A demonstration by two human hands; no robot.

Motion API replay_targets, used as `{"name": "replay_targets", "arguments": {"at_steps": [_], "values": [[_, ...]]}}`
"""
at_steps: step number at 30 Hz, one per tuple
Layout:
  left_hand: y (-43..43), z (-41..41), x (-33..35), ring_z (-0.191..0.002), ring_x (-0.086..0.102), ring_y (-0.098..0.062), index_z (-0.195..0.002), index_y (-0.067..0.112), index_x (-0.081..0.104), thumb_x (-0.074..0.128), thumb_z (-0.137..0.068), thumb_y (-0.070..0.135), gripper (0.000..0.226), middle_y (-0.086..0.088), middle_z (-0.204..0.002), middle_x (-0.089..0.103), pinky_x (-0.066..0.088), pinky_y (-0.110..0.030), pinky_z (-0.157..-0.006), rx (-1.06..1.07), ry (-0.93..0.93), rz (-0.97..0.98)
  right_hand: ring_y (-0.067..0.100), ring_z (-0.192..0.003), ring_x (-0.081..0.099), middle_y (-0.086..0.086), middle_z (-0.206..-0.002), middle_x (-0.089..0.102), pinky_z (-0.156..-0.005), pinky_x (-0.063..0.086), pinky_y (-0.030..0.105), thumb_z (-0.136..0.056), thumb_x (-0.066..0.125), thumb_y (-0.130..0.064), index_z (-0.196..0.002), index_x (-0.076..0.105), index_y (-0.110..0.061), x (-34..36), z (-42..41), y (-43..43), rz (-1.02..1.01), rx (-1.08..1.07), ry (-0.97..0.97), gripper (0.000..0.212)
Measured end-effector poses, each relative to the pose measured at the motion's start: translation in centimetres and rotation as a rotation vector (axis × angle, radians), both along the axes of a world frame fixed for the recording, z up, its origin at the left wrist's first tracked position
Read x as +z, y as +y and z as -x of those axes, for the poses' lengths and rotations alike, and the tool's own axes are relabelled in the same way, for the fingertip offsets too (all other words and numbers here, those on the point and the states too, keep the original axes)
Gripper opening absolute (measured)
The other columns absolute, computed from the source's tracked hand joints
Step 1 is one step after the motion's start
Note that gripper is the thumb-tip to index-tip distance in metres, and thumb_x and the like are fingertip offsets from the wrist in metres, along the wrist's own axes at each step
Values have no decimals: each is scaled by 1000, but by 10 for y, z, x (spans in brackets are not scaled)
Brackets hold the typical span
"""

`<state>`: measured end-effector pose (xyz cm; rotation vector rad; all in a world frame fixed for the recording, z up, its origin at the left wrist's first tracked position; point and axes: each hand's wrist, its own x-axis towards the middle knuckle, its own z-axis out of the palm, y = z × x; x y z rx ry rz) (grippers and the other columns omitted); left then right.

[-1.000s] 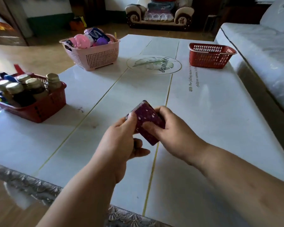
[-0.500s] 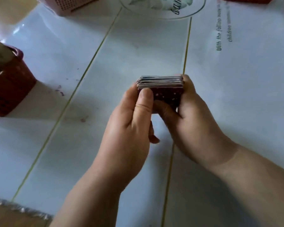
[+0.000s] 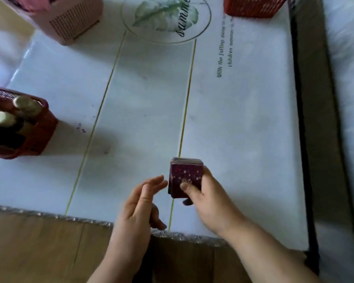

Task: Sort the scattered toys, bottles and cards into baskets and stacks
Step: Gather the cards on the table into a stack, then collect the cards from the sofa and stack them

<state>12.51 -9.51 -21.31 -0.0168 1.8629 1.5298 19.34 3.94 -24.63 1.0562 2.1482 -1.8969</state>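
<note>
A squared-up stack of cards (image 3: pixel 186 174) with dark red dotted backs stands over the white table (image 3: pixel 143 111), near its front edge. My right hand (image 3: pixel 208 203) grips the stack, thumb across the top card and fingers behind it. My left hand (image 3: pixel 140 203) hovers just left of the stack with its fingers straight, not touching the cards. A red basket (image 3: pixel 39 135) at the left edge holds several bottles (image 3: pixel 26 106) with pale caps.
A pink basket (image 3: pixel 74 21) stands at the far left of the table and another red basket (image 3: pixel 251 7) at the far right, both cut off by the frame. A pale sofa (image 3: pixel 347 78) runs along the right side. Wooden floor lies below the table's front edge.
My left hand has let go of the card stack and drawn back to the left with its fingers straightened. The right hand alone holds the cards, nearer the table's front edge.
</note>
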Motion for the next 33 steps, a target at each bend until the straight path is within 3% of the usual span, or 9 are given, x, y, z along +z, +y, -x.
{"name": "replay_targets", "arguments": {"at_steps": [2, 5, 8, 12, 21, 27, 29, 31, 33], "values": [[8, -8, 32, -55, 46, -13, -110, 29, 66, 41, -95, 38, 31, 11, -103, 71, 51, -32, -57, -110, 43, 56, 19, -88, 68, 3, -110, 64, -63, 58, 31, -97, 54, -20, -122, 46, -23, 37, -23, 12, 32, -85, -69, 26], [27, -22, 68, -60, 49, -9, -110, 35, 65, 39, -103, 25, 29, 9, -85, 66, 49, -26, -59, -259, 16, 131, 19, -73, 69, -1, -106, 64, -60, 56, 26, -98, 52, -24, -123, 44, -23, 82, -47, 20, -12, -96, -161, 26], [48, -36, 111, -53, 48, 1, -102, 36, 63, 38, -104, 27, 26, 20, -65, 59, 43, -25, -64, -432, -4, 164, 11, -84, 66, -4, -106, 64, -59, 55, 23, -98, 52, -23, -125, 45, -25, 135, -70, 24, -2, -77, -174, 28], [75, -48, 171, -45, 48, 8, -90, 27, 63, 53, -97, 34, 15, 26, -46, 52, 33, -10, -46, -705, 101, 232, -3, -80, 65, -10, -99, 66, -58, 51, 17, -99, 52, -24, -124, 47, -27, 208, -101, 36, 31, -112, -172, 26], [149, -118, 249, -61, 50, -5, -80, 22, 56, 47, -99, 37, 25, 9, -69, 55, 32, -19, -52, -1061, 298, 376, 9, -90, 66, -6, -104, 65, -62, 51, 18, -97, 51, -42, -121, 49, -25, 283, -188, 59, 95, -514, -216, 29], [217, -184, 258, -56, 48, -8, -82, 17, 53, 46, -100, 36, 28, 5, -66, 51, 35, -8, -41, -1037, 238, 440, 8, -94, 63, -9, -103, 65, -69, 47, 21, -99, 47, -39, -125, 56, -26, 279, -248, 121, -20, -546, -254, 31], [247, -209, 263, -67, 56, -14, -91, 11, 58, 45, -100, 37, 30, -3, -77, 60, 38, -8, -50, -1025, 229, 440, 11, -97, 62, -7, -104, 65, -72, 47, 24, -99, 46, -40, -124, 57, -24, 283, -273, 159, -40, -499, -263, 31], [272, -226, 266, -85, 62, -20, -101, 11, 62, 45, -100, 38, 32, -6, -93, 65, 50, -23, -71, -994, 212, 437, 14, -103, 60, -4, -110, 64, -73, 46, 24, -100, 44, -40, -126, 55, -23, 289, -287, 191, -31, -448, -284, 33], [295, -239, 270, -86, 63, -17, -100, 16, 63, 45, -100, 41, 31, -2, -94, 67, 54, -36, -83, -895, 139, 419, 16, -108, 59, -2, -116, 63, -85, 50, 32, -99, 43, -41, -128, 53, -24, 294, -297, 219, -3, -444, -274, 35]]}}
